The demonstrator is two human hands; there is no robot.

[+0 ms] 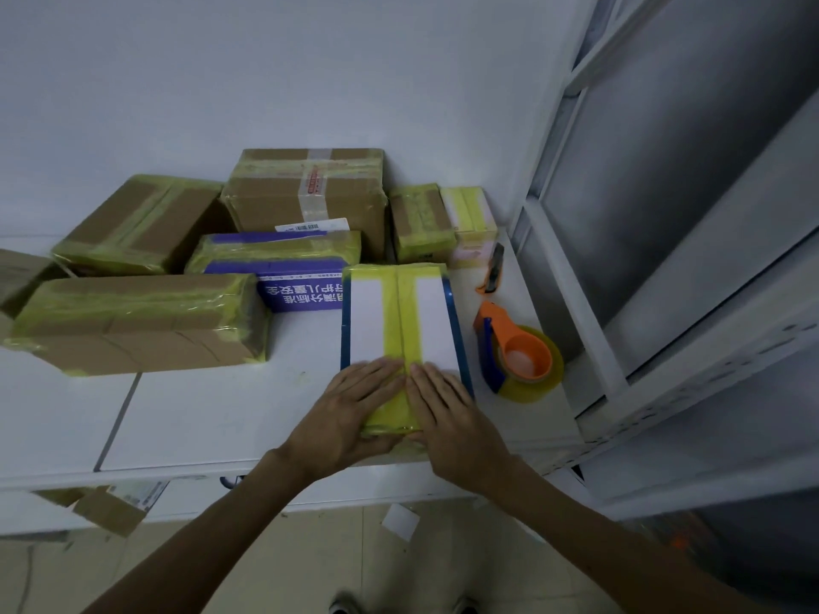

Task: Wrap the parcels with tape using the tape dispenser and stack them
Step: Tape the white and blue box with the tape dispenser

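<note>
At the time of inspection, the white parcel (436, 321) lay flat on the table (221, 414), directly in front of the person. Its long axis ran straight away from the body. A yellow tape strip (405, 312) ran down its middle along that axis and folded over the near end.

The left hand (350, 409) and right hand (456, 418) both rested on the near end of the parcel, one on each side of the strip. The fingers were straight, close together and laid flat, pointing towards the far end; they pressed the tape down and gripped nothing. The index fingers nearly met over the strip.

The tape dispenser (518, 356) stood just to the right of the parcel, apart from it and untouched. It was nearer the right hand than the left. A small cutter (492, 272) lay beyond it, off the parcel's far right corner.

Behind and to the left of the parcel stood the taped boxes: a purple box (283, 268), three brown cartons (142, 321) and two small boxes (421, 223) against the wall.

In my judgement, the lengthwise band was being smoothed down. A crosswise band would require a short sideways reach by the right hand to the dispenser. Stacking of this parcel had not yet been done.
</note>
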